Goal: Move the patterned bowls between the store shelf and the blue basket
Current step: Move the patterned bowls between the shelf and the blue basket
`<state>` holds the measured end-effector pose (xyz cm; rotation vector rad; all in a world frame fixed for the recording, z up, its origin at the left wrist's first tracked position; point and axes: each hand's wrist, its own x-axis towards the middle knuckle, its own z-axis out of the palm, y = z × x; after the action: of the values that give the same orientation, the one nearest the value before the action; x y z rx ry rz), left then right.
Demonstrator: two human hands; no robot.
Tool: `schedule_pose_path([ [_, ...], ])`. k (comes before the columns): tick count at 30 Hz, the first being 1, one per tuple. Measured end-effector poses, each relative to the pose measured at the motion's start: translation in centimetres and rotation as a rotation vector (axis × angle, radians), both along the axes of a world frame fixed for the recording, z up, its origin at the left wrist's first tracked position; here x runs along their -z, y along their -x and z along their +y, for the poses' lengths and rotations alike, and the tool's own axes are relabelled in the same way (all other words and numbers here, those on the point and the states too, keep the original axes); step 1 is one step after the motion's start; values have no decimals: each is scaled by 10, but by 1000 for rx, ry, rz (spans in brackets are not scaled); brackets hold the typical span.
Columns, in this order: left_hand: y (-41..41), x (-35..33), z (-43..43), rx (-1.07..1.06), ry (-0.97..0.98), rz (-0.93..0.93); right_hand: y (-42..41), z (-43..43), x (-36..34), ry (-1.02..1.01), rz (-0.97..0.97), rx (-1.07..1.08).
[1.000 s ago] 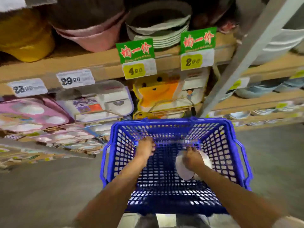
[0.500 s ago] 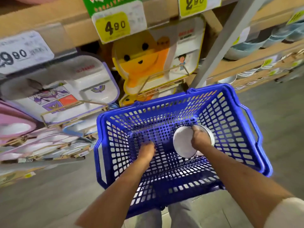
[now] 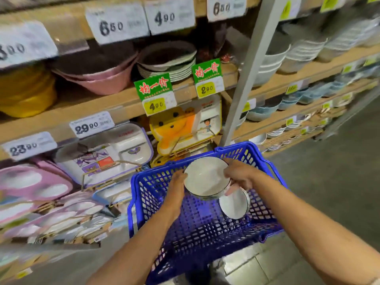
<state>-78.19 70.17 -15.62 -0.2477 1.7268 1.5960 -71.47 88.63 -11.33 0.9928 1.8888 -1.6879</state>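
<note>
Bowl point(image 3: 206, 177) between both hands, above blue basket point(image 3: 156, 182)

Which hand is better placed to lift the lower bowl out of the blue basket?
Probably the right hand: its fingertips already reach down beside the lower bowl, while also gripping the upper bowl. The left hand only supports the upper bowl's far side, above the basket.

Our left hand point(image 3: 178, 182): forearm outstretched, fingers curled in a grip.
Our right hand point(image 3: 239, 174): forearm outstretched, fingers curled, gripping.
</note>
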Motion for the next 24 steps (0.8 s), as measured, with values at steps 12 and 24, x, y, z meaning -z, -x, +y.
schedule_pose_path([
  [12, -25, -150, 32, -144, -362, 79, -51, -9, -129, -11, 342, 264],
  [24, -115, -246, 130, 50, -498, 53, -147, 28, -190, -122, 879, 925],
])
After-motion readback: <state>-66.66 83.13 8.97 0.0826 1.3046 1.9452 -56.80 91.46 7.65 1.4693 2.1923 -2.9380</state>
